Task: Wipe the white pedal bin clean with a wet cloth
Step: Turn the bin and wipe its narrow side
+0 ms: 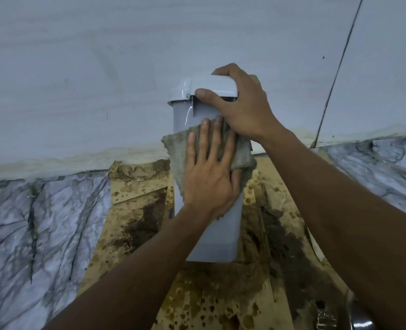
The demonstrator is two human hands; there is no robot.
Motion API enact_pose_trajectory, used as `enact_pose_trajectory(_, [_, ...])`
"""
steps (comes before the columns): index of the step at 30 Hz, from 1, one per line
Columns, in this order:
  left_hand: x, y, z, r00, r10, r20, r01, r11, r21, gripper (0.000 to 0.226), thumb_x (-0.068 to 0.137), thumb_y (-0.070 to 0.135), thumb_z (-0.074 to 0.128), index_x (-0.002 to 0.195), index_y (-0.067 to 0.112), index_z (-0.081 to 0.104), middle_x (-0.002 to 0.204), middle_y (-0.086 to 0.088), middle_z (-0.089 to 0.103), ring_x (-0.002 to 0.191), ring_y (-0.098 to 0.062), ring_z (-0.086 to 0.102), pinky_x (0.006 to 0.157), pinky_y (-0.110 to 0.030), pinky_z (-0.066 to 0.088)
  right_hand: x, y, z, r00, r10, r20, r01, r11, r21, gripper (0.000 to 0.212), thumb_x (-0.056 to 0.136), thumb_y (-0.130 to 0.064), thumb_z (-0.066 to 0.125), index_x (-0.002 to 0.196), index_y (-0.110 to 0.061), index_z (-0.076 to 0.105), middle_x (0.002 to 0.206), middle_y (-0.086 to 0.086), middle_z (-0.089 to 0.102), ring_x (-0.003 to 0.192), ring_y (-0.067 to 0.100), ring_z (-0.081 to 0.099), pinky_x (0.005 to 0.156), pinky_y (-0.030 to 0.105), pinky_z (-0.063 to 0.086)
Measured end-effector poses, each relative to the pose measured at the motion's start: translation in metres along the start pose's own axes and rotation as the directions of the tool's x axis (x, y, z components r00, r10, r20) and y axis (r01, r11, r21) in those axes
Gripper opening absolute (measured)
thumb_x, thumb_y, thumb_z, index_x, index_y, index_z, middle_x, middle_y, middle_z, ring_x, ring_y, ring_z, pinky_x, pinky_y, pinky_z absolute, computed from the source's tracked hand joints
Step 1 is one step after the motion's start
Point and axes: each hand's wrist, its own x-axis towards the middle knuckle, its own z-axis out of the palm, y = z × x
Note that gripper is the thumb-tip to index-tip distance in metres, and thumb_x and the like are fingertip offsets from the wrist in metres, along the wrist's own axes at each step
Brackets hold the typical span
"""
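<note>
Open room on both flanks of the white pedal bin (211,234): bare veined marble floor (42,210) to left and right. Pale wall (125,55) close behind the far end, two forearms filling the near side.

Bin at centre frame, over a strip of brown cardboard (221,294) soaked and blotched dark, stretching from the foot of the wall towards the camera. Resting on the cardboard or held just clear of it: impossible to tell. Far edge of the cardboard torn and crumpled against the wall, just left of the bin. Thin dark line (338,75) slanting up the wall on the right, well apart from the bin. Dark shiny object (361,315) at the bottom right corner, cut off by the frame and too partial to identify.

Long axis of the bin running away from the camera, base nearest the lens, lid (211,84) at the far end towards the wall, a dark gap showing under its near edge.

Right hand (242,110) clamped on the lid, fingers curled over the top, thumb hooked on the near edge. Left hand (209,184) laid flat, fingers straight and close together, pressing a grey-green cloth (175,148) against the upper half of the body, just below the right wrist. Cloth spread wider than the body, ragged edges standing out on both sides.
</note>
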Motion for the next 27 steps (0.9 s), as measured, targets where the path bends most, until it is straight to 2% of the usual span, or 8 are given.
enact_pose_trajectory(6, [0.006, 0.002, 0.001, 1.000, 0.005, -0.013, -0.005, 1.000, 0.017, 0.067, 0.101, 0.045, 0.038, 0.159, 0.013, 0.025, 0.167, -0.017, 0.015, 0.156, -0.034, 0.006, 0.125, -0.056, 0.007, -0.001, -0.001, 0.000, 1.000, -0.012, -0.001, 0.012, 1.000, -0.025, 0.052, 0.079, -0.077, 0.059, 0.114, -0.039, 0.055, 0.117, -0.021, 0.060, 0.118, 0.012, 0.047, 0.104, 0.046, 0.042])
enact_pose_trajectory(12, [0.026, 0.007, -0.002, 0.994, -0.105, -0.019, 0.105, 0.994, 0.022, 0.065, 0.103, 0.045, 0.035, 0.159, 0.013, 0.027, 0.166, -0.017, 0.019, 0.156, -0.035, 0.004, 0.124, -0.057, 0.006, 0.001, -0.010, 0.007, 1.000, -0.024, 0.016, 0.025, 0.998, -0.064, 0.054, 0.083, -0.072, 0.061, 0.120, -0.034, 0.057, 0.118, -0.015, 0.061, 0.121, 0.015, 0.047, 0.104, 0.047, 0.041])
enact_pose_trajectory(15, [0.013, 0.005, 0.000, 0.999, -0.030, -0.031, 0.029, 0.999, -0.017, 0.065, 0.103, 0.043, 0.039, 0.159, 0.012, 0.027, 0.166, -0.018, 0.018, 0.156, -0.035, 0.005, 0.124, -0.057, 0.007, 0.000, -0.007, 0.005, 1.000, -0.017, 0.016, 0.018, 0.998, -0.059, 0.054, 0.082, -0.073, 0.061, 0.119, -0.034, 0.057, 0.116, -0.017, 0.060, 0.120, 0.013, 0.047, 0.105, 0.047, 0.041])
enact_pose_trajectory(19, [-0.023, 0.004, 0.005, 0.992, 0.121, 0.047, -0.121, 0.993, -0.001, 0.072, 0.100, 0.046, 0.046, 0.160, 0.015, 0.021, 0.167, -0.016, 0.010, 0.156, -0.034, 0.002, 0.125, -0.056, 0.005, -0.001, -0.003, 0.000, 1.000, 0.014, 0.012, -0.014, 1.000, -0.023, 0.054, 0.079, -0.075, 0.063, 0.117, -0.035, 0.057, 0.114, -0.021, 0.059, 0.120, 0.013, 0.046, 0.105, 0.047, 0.041])
enact_pose_trajectory(27, [-0.101, 0.001, 0.019, 0.926, 0.326, 0.189, -0.341, 0.938, 0.054, 0.078, 0.098, 0.053, 0.046, 0.161, 0.015, 0.019, 0.168, -0.016, 0.006, 0.156, -0.032, 0.001, 0.125, -0.051, -0.004, -0.003, 0.000, -0.003, 0.999, 0.042, 0.035, -0.042, 0.999, 0.007, 0.057, 0.077, -0.076, 0.064, 0.118, -0.036, 0.057, 0.112, -0.025, 0.056, 0.124, 0.012, 0.044, 0.106, 0.047, 0.041])
